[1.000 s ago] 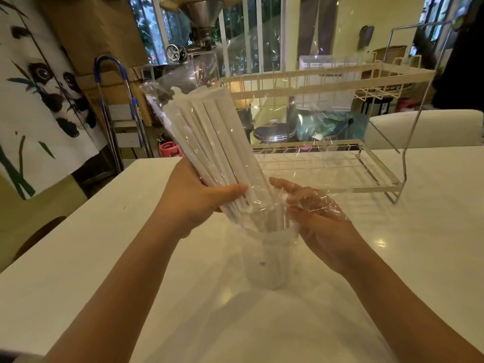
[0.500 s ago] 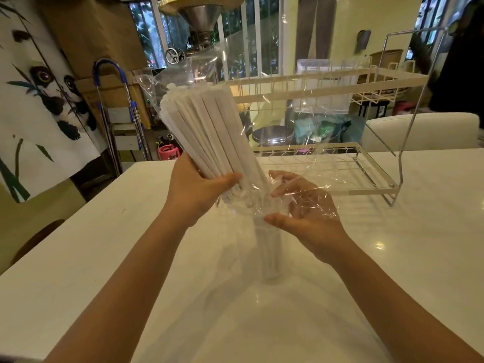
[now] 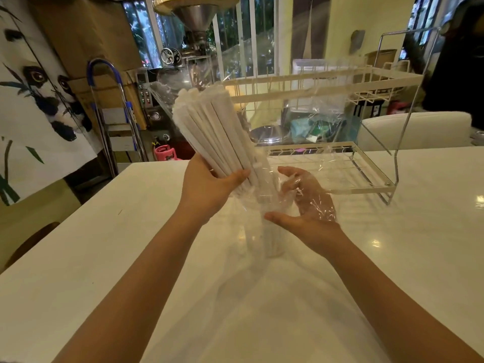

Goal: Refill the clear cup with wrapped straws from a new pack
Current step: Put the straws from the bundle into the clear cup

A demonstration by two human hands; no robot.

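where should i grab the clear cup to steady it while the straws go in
Probably low on its side wall, from the right. The clear cup stands upright on the white table, its mouth taken up by the wrapped straws the left hand feeds in at a slant. The right hand, tangled in clear plastic wrap, is nearest that side.

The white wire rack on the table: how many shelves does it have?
2. The white wire rack's lower shelf rests on the white table; its upper shelf sits directly above.

Left hand (image 3: 209,186) curled tight, thumb across; right hand (image 3: 303,205) spread, palm inward, both forearms outstretched.
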